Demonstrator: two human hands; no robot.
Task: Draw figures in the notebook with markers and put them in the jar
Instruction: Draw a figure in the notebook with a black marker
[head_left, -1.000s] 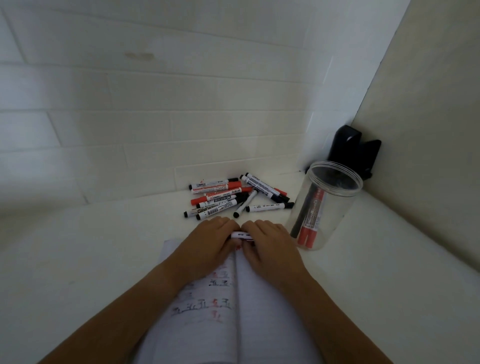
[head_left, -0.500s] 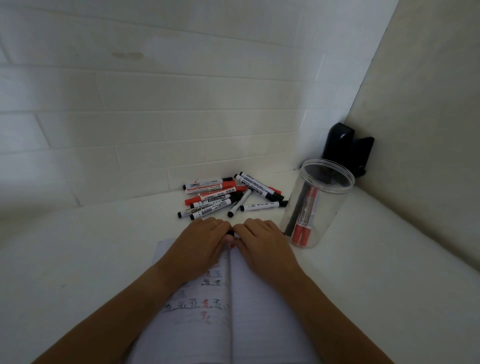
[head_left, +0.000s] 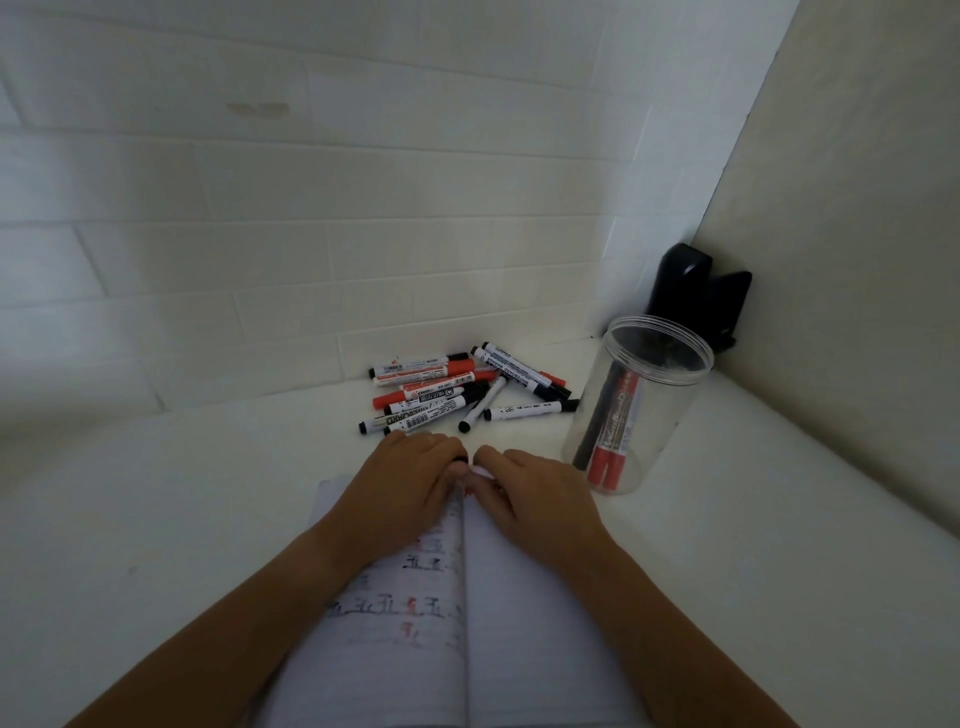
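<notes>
Both hands, left hand (head_left: 410, 480) and right hand (head_left: 535, 499), grip one marker (head_left: 475, 471) above the open notebook (head_left: 415, 639); a slipped cap could smear ink across the page.

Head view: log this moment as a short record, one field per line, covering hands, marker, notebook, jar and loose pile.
left hand: curled over one end of the held marker, above the notebook's top edge
right hand: grips the other end
held marker: mostly hidden between both hands; cap state cannot be told
notebook: open, figures in black and red on the left page
jar: clear, upright, no lid on, red and black markers inside
marker pile: loose on the table behind the hands
</notes>
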